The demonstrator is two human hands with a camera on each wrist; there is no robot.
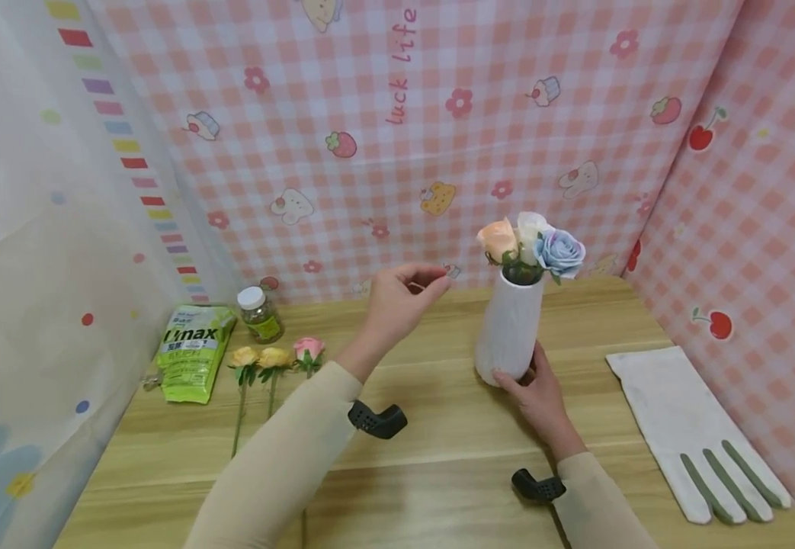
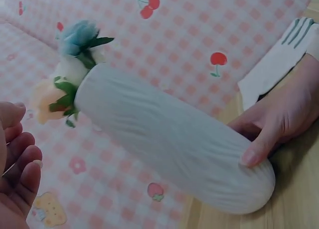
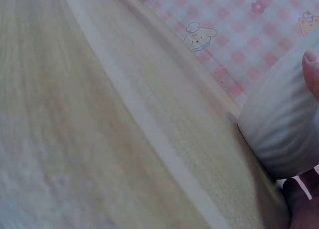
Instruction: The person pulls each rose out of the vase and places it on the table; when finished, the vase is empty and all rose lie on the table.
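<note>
My right hand (image 1: 541, 396) holds a white ribbed vase (image 1: 509, 328) low down near its base, thumb in front. From the vase's mouth rise a peach rose (image 1: 498, 240), a white rose (image 1: 530, 232) and a blue rose (image 1: 560, 253), all artificial looking. Left of the blooms, my left hand (image 1: 400, 301) hovers in the air with loosely bent fingers and nothing between them. The left wrist view shows those relaxed fingers (image 2: 27, 161) apart from the flowers. In the right wrist view only the lower part of the vase (image 3: 284, 114) appears, beside my thumb (image 3: 313, 74).
Two yellow roses (image 1: 274, 357) and a pink rose (image 1: 309, 349) lie on the wooden table (image 1: 438, 473) at left. Behind them are a green bag (image 1: 194, 358) and a white-capped jar (image 1: 260, 316). A white-and-green glove (image 1: 685, 419) lies at right. Checkered cloth hangs behind.
</note>
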